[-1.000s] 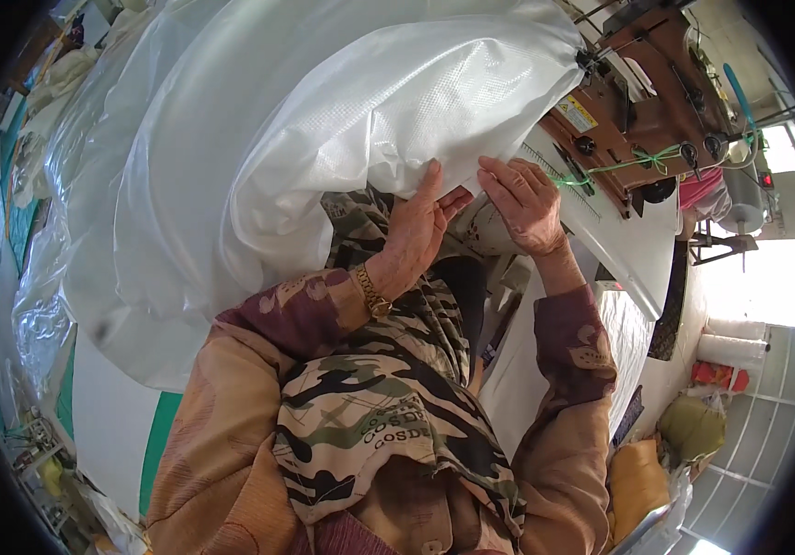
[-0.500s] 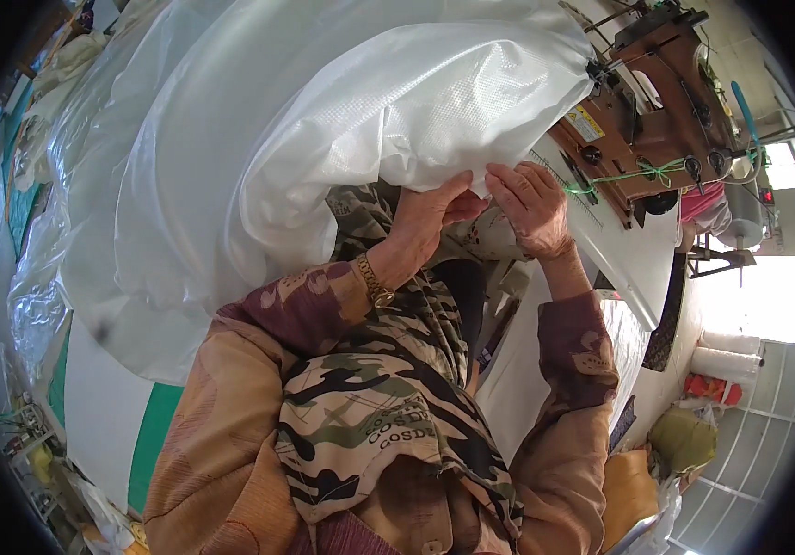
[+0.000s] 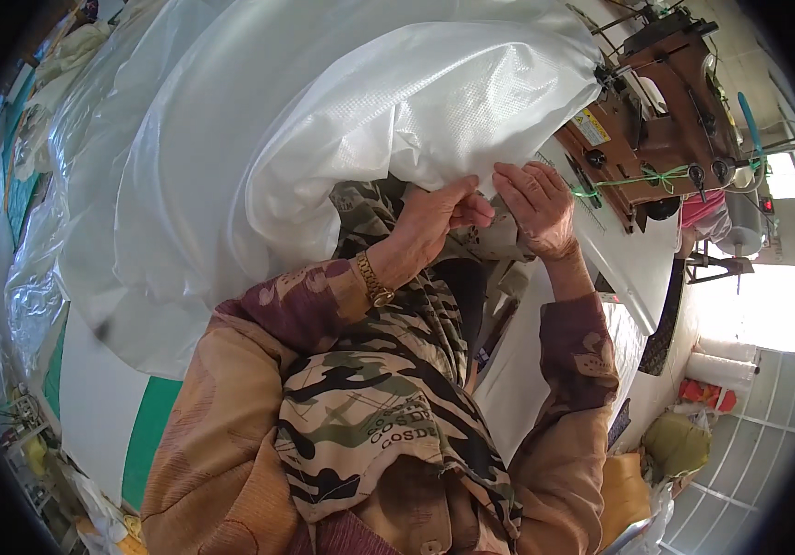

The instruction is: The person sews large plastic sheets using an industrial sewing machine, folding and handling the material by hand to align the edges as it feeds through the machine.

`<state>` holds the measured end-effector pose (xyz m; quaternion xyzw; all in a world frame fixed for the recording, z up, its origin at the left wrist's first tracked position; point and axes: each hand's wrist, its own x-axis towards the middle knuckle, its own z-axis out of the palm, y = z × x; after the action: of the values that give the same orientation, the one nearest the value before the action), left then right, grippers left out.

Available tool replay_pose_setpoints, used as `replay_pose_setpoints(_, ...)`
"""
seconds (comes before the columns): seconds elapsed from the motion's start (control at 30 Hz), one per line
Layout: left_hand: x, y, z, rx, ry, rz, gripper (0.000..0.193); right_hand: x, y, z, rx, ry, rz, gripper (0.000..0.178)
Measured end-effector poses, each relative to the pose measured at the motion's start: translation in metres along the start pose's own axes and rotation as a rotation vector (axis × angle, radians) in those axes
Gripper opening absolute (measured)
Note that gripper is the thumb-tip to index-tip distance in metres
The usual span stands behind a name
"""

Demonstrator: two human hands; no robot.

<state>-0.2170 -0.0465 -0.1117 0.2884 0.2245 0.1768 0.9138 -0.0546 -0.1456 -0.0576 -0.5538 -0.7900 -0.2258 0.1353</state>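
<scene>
A large white translucent plastic sheet (image 3: 323, 129) with a woven texture spreads in folds over the table before me. Its near edge lies between my hands. My left hand (image 3: 430, 220), with a gold watch at the wrist, pinches that edge between thumb and curled fingers. Just to its right, my right hand (image 3: 538, 205) grips the same edge, fingers bent over it. At the upper right stands a brown sewing machine (image 3: 656, 120), and the sheet's far right end reaches up to its needle side.
A green cord (image 3: 661, 174) is tied on the machine. The white tabletop (image 3: 624, 268) runs along its near side. White rolls (image 3: 721, 370) and an olive sack (image 3: 679, 446) are at the lower right. Crumpled clear plastic (image 3: 36, 287) hangs at the far left.
Both hands keep their hold on the sheet's edge and have shifted very slightly. The whole view has turned a little; the sheet's folds look almost the same.
</scene>
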Motion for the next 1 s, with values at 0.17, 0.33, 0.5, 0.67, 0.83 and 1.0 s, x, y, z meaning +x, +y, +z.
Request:
replay_pose_setpoints(0.17, -0.002, 0.008, 0.001, -0.047, -0.007, -0.01, 0.016, -0.004, -0.004, 0.011, 0.108, 0.31, 0.109, 0.036)
replay_pose_setpoints(0.33, -0.004, 0.017, 0.001, -0.067, -0.019, -0.112, 0.019, -0.002, -0.005, 0.009, 0.061, 0.162, 0.062, 0.038)
replay_pose_setpoints(0.5, -0.002, 0.024, -0.003, -0.008, -0.037, -0.115, 0.015, 0.011, -0.004, 0.005, 0.031, 0.081, 0.047, 0.039)
replay_pose_setpoints(0.67, -0.001, 0.026, -0.007, 0.068, -0.062, -0.122, 0.017, 0.02, 0.001, 0.001, 0.021, -0.019, 0.026, 0.04)
replay_pose_setpoints(0.83, -0.001, 0.025, -0.009, 0.116, -0.122, 0.001, 0.02, 0.028, -0.002, -0.009, 0.069, -0.125, 0.095, 0.036)
replay_pose_setpoints(1.0, -0.002, 0.024, -0.011, 0.144, -0.146, 0.019, 0.019, 0.036, -0.005, -0.015, 0.073, -0.161, 0.138, 0.035)
